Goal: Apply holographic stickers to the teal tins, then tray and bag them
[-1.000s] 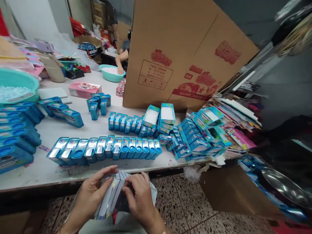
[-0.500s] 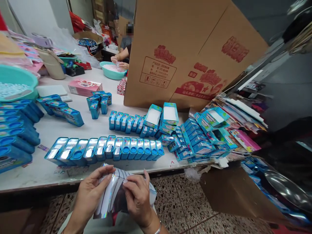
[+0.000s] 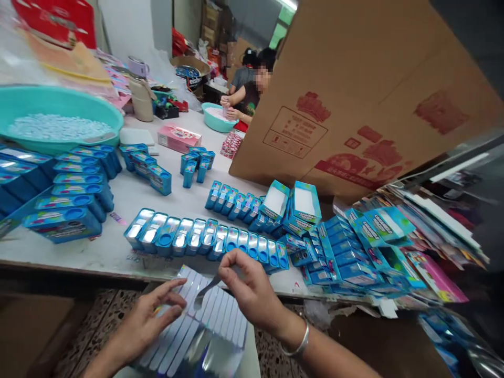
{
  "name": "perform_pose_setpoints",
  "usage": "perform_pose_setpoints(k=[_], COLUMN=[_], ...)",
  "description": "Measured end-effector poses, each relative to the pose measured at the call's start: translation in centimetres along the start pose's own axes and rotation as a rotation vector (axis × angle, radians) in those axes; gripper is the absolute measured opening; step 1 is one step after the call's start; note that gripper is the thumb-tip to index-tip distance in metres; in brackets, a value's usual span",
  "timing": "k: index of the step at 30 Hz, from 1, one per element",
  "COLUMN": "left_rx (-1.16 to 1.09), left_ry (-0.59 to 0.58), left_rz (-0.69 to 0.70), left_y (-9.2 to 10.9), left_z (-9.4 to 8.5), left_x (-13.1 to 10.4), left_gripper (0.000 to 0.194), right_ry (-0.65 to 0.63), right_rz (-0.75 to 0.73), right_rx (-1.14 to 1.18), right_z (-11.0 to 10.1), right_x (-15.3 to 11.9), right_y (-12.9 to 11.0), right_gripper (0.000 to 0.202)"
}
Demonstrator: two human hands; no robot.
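Observation:
On my lap lies a shiny sheet of long white sticker strips (image 3: pixel 205 323). My left hand (image 3: pixel 151 315) presses flat on its left side. My right hand (image 3: pixel 248 289) pinches one strip (image 3: pixel 207 291) and lifts its end off the sheet. Just beyond my hands, on the white table (image 3: pixel 118 252), a row of several blue tins (image 3: pixel 205 239) stands side by side near the front edge.
More blue tins (image 3: pixel 74 194) are stacked at left beside a teal basin (image 3: pixel 59 118). Open blue boxes (image 3: pixel 291 202) and a pile (image 3: pixel 354 247) lie at right. A big cardboard box (image 3: pixel 354 105) stands behind. A person (image 3: pixel 252 89) works at a far basin (image 3: pixel 216 116).
The view has swung left and up. My right hand has peeled one strip up from the sheet, which now lies flatter on my lap; my left hand shifted from holding it to pressing it.

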State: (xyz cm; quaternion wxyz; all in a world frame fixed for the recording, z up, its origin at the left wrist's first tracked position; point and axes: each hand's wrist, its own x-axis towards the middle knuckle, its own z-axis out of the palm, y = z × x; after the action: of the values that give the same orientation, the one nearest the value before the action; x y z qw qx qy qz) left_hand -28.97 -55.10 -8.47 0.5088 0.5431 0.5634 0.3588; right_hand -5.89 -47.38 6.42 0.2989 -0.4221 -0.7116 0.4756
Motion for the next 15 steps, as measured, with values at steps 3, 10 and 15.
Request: perform_pose_setpoints(k=[3,10,15], left_rx=[-0.22,-0.38,-0.369], left_ry=[-0.065,0.075,0.289], left_rz=[0.114,-0.006,-0.037], left_y=[1.2,3.1,2.5], left_z=[-0.8,-2.3,-2.9], left_x=[-0.5,0.4,1.8], left_gripper=[0.101,0.062,0.045], right_ry=[-0.156,-0.209,-0.099], right_rz=[0.008,-0.038,-0.188], right_rx=[0.025,-0.026,-0.371], right_z=[1.6,6.9,9.7], right_x=[3.5,8.5,11.2], right_y=[-0.8,-0.1,1.3], right_gripper=[0.012,0.012,0.013])
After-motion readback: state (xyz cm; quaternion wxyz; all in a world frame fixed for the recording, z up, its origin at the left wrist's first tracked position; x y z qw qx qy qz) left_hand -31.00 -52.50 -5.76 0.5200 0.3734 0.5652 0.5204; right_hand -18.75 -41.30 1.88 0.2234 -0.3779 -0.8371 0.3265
